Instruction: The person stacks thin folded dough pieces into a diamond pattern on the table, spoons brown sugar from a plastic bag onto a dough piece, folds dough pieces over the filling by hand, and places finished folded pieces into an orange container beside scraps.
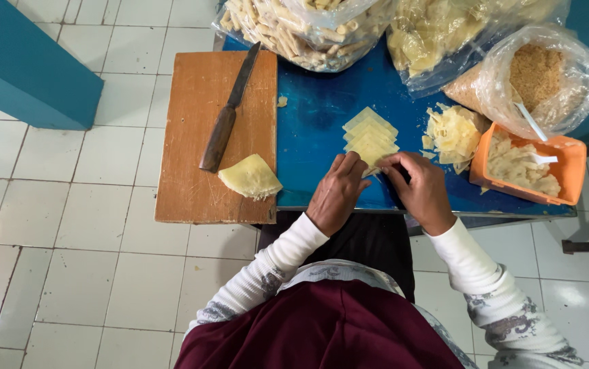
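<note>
Wrapper point(371, 165), pale yellow, near the table's point(315, 116) front edge below a stack point(370, 135). Left hand point(337, 193) and right hand point(423, 192) pinch it, seemingly mid-roll. Next: even rolling pressure. Scraps point(453, 133), orange tub point(568, 171), board point(199, 137), knife point(228, 111).

We see a white tiled floor point(83, 273) filling the left and bottom of the frame, a teal wall point(24, 65) at upper left, and a blue table point(322, 116) at upper centre.

Left hand point(336, 191) and right hand point(423, 190) pinch dough sheets point(371, 137).
</note>
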Available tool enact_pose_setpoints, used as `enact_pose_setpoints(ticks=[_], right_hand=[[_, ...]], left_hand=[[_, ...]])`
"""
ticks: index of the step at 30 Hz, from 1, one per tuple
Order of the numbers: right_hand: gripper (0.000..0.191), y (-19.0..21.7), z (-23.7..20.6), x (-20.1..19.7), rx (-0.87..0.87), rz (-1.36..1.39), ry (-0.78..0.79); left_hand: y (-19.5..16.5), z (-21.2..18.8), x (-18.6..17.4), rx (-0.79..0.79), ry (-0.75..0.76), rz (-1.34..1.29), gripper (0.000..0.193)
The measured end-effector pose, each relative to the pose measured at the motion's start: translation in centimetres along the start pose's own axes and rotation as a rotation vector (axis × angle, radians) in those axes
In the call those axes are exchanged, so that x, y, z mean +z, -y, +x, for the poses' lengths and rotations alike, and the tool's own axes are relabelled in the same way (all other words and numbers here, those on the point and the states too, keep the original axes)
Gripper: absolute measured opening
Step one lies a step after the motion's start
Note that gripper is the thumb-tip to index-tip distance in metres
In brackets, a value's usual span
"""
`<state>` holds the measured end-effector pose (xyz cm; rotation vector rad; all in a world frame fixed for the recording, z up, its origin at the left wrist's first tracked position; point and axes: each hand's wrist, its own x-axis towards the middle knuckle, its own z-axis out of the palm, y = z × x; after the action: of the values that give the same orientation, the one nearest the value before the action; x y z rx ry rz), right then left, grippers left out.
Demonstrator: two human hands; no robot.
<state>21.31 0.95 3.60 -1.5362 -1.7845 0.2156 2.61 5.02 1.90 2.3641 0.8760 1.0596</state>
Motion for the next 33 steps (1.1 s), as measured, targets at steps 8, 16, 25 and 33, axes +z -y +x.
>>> enact_pose_setpoints(ticks=[8,16,25,33], right_hand=[[0.008,0.4,1.2,1.0,-0.108,-0.152,-0.090],[0.016,0.7,0.5,0.6,-0.226,-0.190,-0.018],[0.015,0.5,1.2,-0.3,-0.257,-0.144,0.046],[0.012,-0.8,1.6,-0.1,-0.219,-0.092,0.086]], left_hand=[[0.6,1.6,0.3,0.003,-0.114,0.062,0.008],[1.1,2.5,0.5,-0.009,-0.058,0.030,0.014],[0.9,1.9,-0.5,-0.020,0.026,-0.137,0.020],[1.4,2.4,-0.3,-0.032,-0.004,-0.206,0.011]])
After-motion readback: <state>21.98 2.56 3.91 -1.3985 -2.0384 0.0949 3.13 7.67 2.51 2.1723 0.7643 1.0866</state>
